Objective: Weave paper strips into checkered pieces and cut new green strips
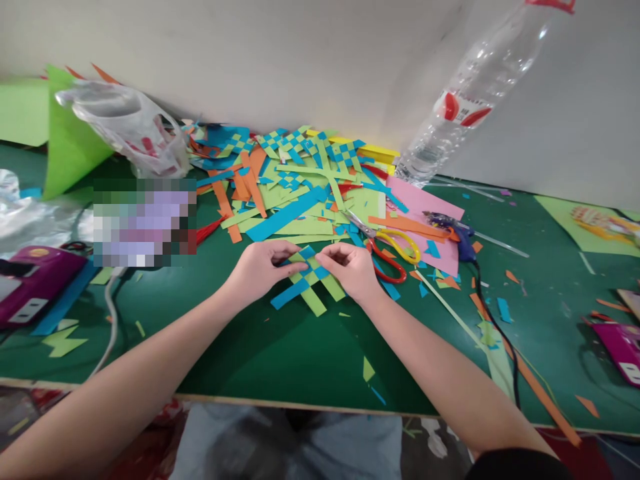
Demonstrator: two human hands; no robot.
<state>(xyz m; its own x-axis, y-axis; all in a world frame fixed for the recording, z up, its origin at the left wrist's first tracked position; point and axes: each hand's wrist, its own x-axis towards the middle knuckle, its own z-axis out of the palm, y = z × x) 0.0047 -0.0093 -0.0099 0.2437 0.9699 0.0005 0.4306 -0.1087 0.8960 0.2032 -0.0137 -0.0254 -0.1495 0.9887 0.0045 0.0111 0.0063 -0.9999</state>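
A small woven piece of blue and light-green paper strips (309, 278) lies on the green table (280, 347) in front of me. My left hand (260, 268) pinches its left edge with curled fingers. Opposite it, my right hand (353, 267) pinches the right edge near the top. Loose strip ends stick out below both hands. Behind the hands lies a heap of cut paper strips and finished woven pieces (295, 180) in blue, green and orange.
Scissors with red and yellow handles (393, 250) lie right of my right hand on pink paper (425, 207). A glue gun (453, 230) with a black cord, a clear plastic bottle (470, 93), a plastic bag (130, 130) and a purple device (30, 280) surround the work area.
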